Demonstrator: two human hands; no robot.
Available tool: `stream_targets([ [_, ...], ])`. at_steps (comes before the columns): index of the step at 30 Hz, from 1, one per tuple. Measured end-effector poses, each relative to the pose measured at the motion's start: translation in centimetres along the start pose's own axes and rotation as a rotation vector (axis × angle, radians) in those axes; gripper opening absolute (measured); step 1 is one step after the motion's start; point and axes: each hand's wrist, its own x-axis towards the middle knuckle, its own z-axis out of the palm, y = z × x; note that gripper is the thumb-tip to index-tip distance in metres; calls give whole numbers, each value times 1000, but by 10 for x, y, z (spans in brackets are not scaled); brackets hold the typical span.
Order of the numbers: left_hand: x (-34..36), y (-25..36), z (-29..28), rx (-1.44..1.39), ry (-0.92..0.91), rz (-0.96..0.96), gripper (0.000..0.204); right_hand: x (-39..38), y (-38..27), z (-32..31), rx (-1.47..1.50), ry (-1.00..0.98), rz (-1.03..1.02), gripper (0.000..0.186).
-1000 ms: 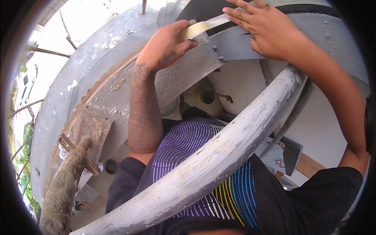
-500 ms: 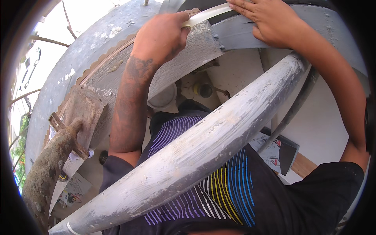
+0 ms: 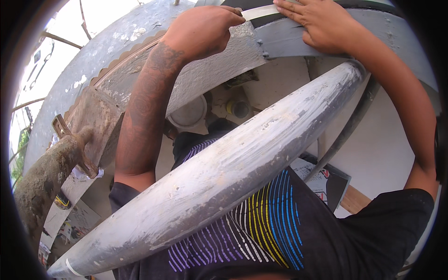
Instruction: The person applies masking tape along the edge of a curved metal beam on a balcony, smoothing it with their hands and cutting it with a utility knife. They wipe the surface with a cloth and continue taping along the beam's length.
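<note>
A broad grey curved panel [image 3: 298, 39], riveted and paint-flecked, arcs across the top of the view. A long whitish rail [image 3: 233, 168] crosses diagonally in front of the person's torso. A rusty bracket [image 3: 93, 126] joins a crusted post at lower left.

The left hand [image 3: 200, 32] is closed around one end of a pale strip of tape [image 3: 261, 11], which lies along the panel's upper edge. The right hand [image 3: 322, 23] lies flat, fingers [image 3: 291, 7] spread and pressing the strip down.

Risk: uneven tension from the left hand could wrinkle or skew the strip. The rough, flaking surface may prevent adhesion.
</note>
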Motion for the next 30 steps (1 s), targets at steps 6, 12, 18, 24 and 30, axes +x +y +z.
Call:
stream_targets([
  [6,19,-3,7,35,-159,-82,28,7,0,-3,4,-2,-15,74],
  [12,37,10,9,161,-304,-176,22,8,0,-5,28,-4,-36,75],
  [18,53,11,34,257,-340,-159,16,10,-4,8,8,11,-48,74],
  [24,36,15,39,326,-166,-57,19,12,0,7,-28,25,-36,74],
  [30,9,10,28,82,-52,-79,26,11,-2,-5,-19,-54,-40,72],
])
